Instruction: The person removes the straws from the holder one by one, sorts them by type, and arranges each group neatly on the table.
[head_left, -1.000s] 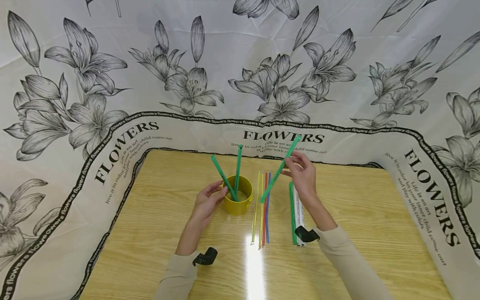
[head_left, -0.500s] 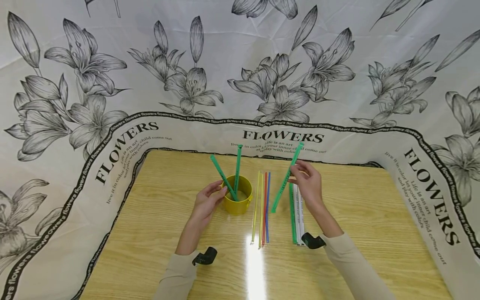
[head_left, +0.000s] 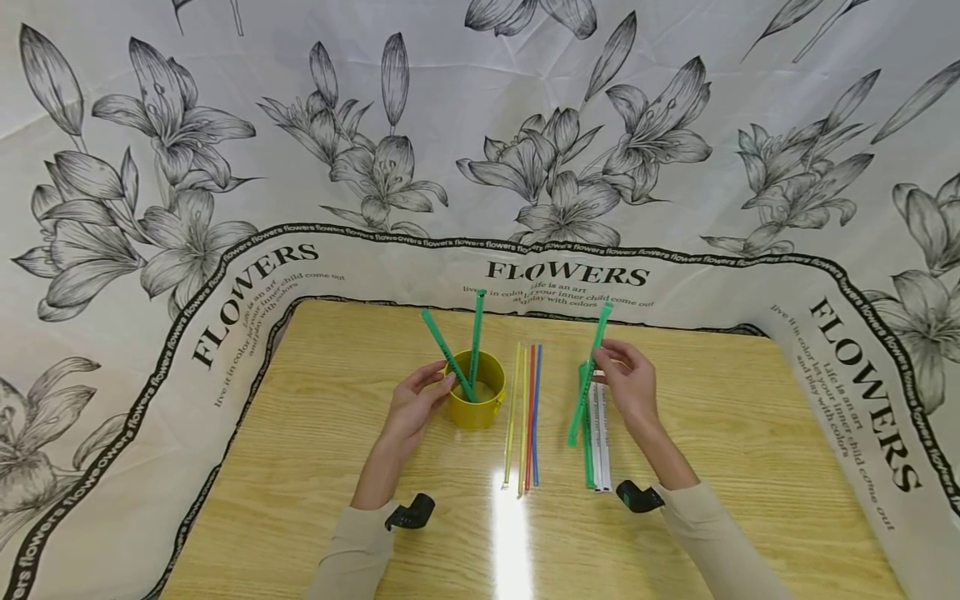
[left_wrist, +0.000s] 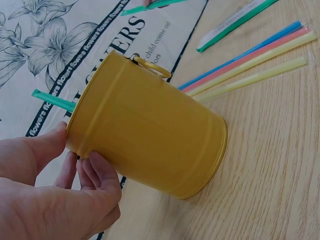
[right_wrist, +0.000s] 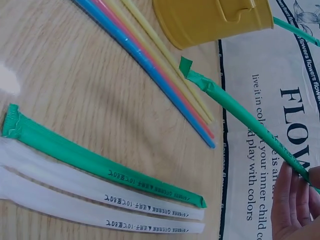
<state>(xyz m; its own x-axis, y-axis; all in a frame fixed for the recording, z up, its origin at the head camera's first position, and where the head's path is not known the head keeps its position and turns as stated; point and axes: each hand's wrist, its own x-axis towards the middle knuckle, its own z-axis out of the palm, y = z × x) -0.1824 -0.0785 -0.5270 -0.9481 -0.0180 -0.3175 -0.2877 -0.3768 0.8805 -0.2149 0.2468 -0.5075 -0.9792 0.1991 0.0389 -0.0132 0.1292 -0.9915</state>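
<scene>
My left hand [head_left: 412,406] holds the rim of a small yellow bucket [head_left: 472,415], its thumb at the rim and its fingers against the outside wall, as the left wrist view shows. Two green paper-wrapped straws [head_left: 477,333] lean inside the bucket. At the right, my right hand [head_left: 628,379] pinches another green wrapped straw [right_wrist: 250,122] near its far end. That straw is tilted and hangs over a row on the table: one green wrapped straw [right_wrist: 105,162] beside two white wrapped straws [right_wrist: 105,205].
Between the bucket and the wrapped row lie several clear-wrapped straws: yellow [head_left: 512,417], red [head_left: 530,417] and blue [head_left: 537,417]. A flower-printed cloth [head_left: 405,275] rises along the back and sides of the wooden table [head_left: 315,433].
My right hand has moved right and nearer to me with the green straw, from above the clear-wrapped straws to over the wrapped row. My left hand and the bucket have stayed put.
</scene>
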